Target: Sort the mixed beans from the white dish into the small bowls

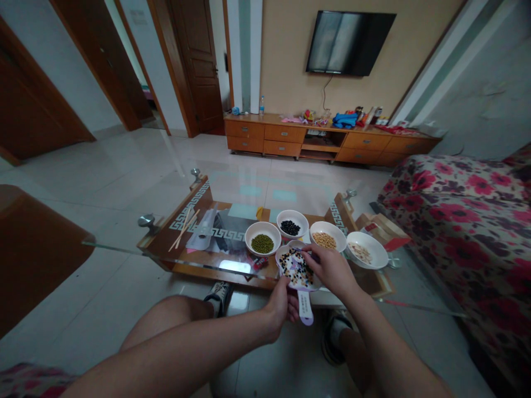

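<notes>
A shallow white-and-lilac dish with a short handle (pixel 306 307) extends over the front edge of the glass table, with mixed black, green, tan and pale beans spread in it. My left hand (pixel 282 303) grips its near left side, thumb on the rim and fingers underneath. Over the dish's right part, my right hand (pixel 329 270) has thumb and forefinger pinched together at the beans; whatever is between them is too small to make out. Behind stand white bowls of green beans (pixel 263 244), black beans (pixel 290 228), tan soybeans (pixel 324 240) and pale flat pieces (pixel 360 252).
Two chopsticks (pixel 183 229) appear at the table's left, near papers (pixel 203 236). A small red packet (pixel 260 263) lies by the green beans. Right of the bowls is a brown paper bag (pixel 384 229). A floral sofa (pixel 464 221) borders the right side.
</notes>
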Available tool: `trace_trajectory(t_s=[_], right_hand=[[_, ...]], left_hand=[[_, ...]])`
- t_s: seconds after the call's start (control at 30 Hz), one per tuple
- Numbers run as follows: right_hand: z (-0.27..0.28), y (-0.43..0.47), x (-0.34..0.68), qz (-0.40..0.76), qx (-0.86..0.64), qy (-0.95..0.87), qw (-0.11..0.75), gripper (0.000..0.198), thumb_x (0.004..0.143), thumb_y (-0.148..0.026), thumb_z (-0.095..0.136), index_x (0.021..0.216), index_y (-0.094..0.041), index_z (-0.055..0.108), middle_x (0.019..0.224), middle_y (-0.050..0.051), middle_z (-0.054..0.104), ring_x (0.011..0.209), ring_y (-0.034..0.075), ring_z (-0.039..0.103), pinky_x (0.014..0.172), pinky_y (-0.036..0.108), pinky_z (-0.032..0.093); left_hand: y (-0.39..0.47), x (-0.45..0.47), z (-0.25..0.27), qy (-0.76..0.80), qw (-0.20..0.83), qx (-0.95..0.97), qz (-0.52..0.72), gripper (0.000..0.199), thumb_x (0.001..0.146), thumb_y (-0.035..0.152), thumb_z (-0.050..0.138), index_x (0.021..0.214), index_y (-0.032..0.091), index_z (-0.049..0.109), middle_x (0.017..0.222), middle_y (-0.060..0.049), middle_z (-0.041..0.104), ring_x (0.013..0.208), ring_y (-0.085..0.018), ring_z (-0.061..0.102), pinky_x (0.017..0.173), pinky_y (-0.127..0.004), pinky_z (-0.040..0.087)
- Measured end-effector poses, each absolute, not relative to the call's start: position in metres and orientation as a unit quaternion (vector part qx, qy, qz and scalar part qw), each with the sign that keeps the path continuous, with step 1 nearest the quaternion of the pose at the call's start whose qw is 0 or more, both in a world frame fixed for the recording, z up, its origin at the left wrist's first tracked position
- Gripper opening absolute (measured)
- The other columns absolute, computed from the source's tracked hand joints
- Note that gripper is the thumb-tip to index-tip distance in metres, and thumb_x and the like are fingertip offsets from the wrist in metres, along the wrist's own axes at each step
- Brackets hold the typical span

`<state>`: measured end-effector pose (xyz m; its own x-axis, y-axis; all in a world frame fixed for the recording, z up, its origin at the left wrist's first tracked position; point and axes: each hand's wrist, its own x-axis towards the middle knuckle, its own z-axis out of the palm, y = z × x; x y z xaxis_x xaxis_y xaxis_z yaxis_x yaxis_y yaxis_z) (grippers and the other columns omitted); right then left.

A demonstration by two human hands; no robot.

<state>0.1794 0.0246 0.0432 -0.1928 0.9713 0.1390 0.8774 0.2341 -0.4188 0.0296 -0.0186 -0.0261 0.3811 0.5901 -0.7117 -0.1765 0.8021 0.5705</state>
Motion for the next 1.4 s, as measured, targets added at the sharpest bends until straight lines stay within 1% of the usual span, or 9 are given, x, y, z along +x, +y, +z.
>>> trace_trajectory(t_s=[0.13,0.23,0.4,0.57,0.7,0.8,1.03,1.23,1.4], right_hand=[[0.04,0.028,0.16,0.105,-0.566,-0.783,0.236,0.027,0.094,-0.038,0.047,0.105,-0.025,0.068,0.094,0.003,0.074,0.081,0.018,0.066,0.073,0.027,0.043],[0.036,0.031,0.145,0.094,-0.549,-0.793,0.247,0.025,0.095,-0.037,0.047,0.099,-0.023,0.067,0.095,0.003,0.073,0.083,0.017,0.065,0.075,0.027,0.042],[0.036,0.031,0.137,0.12,-0.566,-0.787,0.214,0.026,0.094,-0.039,0.047,0.101,-0.023,0.066,0.098,0.004,0.072,0.085,0.017,0.064,0.074,0.026,0.041],[0.042,0.026,0.153,0.15,-0.585,-0.767,0.216,0.027,0.094,-0.038,0.045,0.103,-0.023,0.065,0.096,0.004,0.072,0.084,0.018,0.065,0.074,0.027,0.042],[0.041,0.02,0.172,0.151,-0.619,-0.749,0.184,0.027,0.091,-0.041,0.047,0.1,-0.022,0.065,0.082,0.004,0.07,0.072,0.018,0.062,0.065,0.026,0.039],[0.04,0.019,0.184,0.166,-0.621,-0.752,0.146,0.028,0.089,-0.041,0.048,0.097,-0.021,0.066,0.082,0.004,0.07,0.071,0.017,0.061,0.063,0.025,0.038],[0.042,0.017,0.2,0.187,-0.623,-0.751,0.113,0.028,0.088,-0.041,0.049,0.092,-0.019,0.066,0.084,0.006,0.071,0.07,0.017,0.061,0.061,0.025,0.037],[0.04,0.014,0.197,0.158,-0.621,-0.764,0.081,0.027,0.089,-0.039,0.048,0.094,-0.02,0.066,0.082,0.005,0.07,0.072,0.018,0.063,0.063,0.026,0.038],[0.035,0.015,0.191,0.14,-0.613,-0.775,0.064,0.025,0.09,-0.038,0.047,0.097,-0.022,0.065,0.086,0.005,0.071,0.074,0.018,0.064,0.063,0.025,0.037]], left_hand=[[-0.018,0.03,-0.028,0.51,0.801,0.2,0.24,0.055,0.092,0.047,0.018,0.061,0.017,0.052,0.046,0.001,0.048,0.036,-0.01,0.042,0.046,-0.025,0.021],[-0.018,0.03,-0.028,0.515,0.798,0.205,0.238,0.056,0.092,0.048,0.019,0.061,0.017,0.052,0.047,-0.001,0.05,0.036,-0.01,0.041,0.047,-0.025,0.022],[-0.019,0.03,-0.028,0.512,0.799,0.205,0.239,0.053,0.091,0.052,0.021,0.057,0.02,0.047,0.046,0.0,0.049,0.037,-0.01,0.041,0.048,-0.025,0.023],[-0.019,0.03,-0.028,0.507,0.8,0.212,0.242,0.054,0.09,0.055,0.021,0.059,0.019,0.048,0.047,0.0,0.048,0.039,-0.011,0.041,0.049,-0.026,0.023],[-0.019,0.03,-0.025,0.503,0.802,0.212,0.244,0.054,0.091,0.052,0.019,0.062,0.019,0.05,0.047,0.001,0.048,0.039,-0.011,0.042,0.048,-0.026,0.023],[-0.019,0.029,-0.021,0.507,0.799,0.211,0.243,0.054,0.093,0.047,0.016,0.065,0.018,0.052,0.046,0.0,0.048,0.039,-0.011,0.041,0.048,-0.025,0.023],[-0.019,0.03,-0.018,0.515,0.796,0.217,0.231,0.057,0.092,0.051,0.016,0.063,0.018,0.052,0.047,-0.001,0.05,0.039,-0.011,0.041,0.047,-0.025,0.025],[-0.019,0.029,-0.023,0.521,0.794,0.212,0.232,0.059,0.09,0.058,0.021,0.063,0.017,0.053,0.046,-0.001,0.05,0.038,-0.01,0.04,0.048,-0.025,0.025],[-0.019,0.029,-0.027,0.519,0.794,0.213,0.234,0.061,0.087,0.065,0.025,0.062,0.017,0.053,0.048,-0.001,0.051,0.039,-0.01,0.041,0.049,-0.024,0.026]])
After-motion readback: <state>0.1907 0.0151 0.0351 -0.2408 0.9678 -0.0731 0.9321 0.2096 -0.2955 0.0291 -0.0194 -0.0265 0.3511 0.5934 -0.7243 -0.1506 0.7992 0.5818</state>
